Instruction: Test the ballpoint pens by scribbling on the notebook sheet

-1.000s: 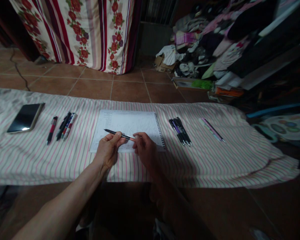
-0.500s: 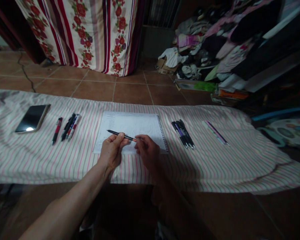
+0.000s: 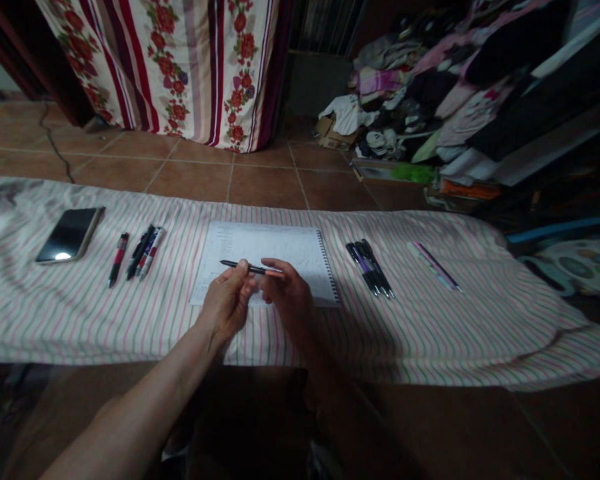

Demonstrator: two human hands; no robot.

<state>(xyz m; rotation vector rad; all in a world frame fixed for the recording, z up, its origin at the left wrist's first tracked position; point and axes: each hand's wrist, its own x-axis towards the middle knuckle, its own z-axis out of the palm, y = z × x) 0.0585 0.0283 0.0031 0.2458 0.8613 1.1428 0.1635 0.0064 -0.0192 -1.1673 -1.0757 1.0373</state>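
I look from the person's head | facing forward and down | left hand (image 3: 225,300) and right hand (image 3: 289,293) are near, at centre | the floral curtain (image 3: 195,73) is farther, above

From my end I see a long surface draped in a wrinkled cloth (image 3: 445,340) striped pink and grey, with a dark-screened phone (image 3: 70,235) lying at the left, then a red-and-black pen (image 3: 118,260) just beside a bunch of pens (image 3: 145,253). An open spiral notebook (image 3: 275,237) lies flat mid-cloth, its coil toward the right, where I find three dark pens (image 3: 370,269) side by side. Farther right rests a purplish pen (image 3: 439,268), with what seems a paler one alongside, though the light there is dim.
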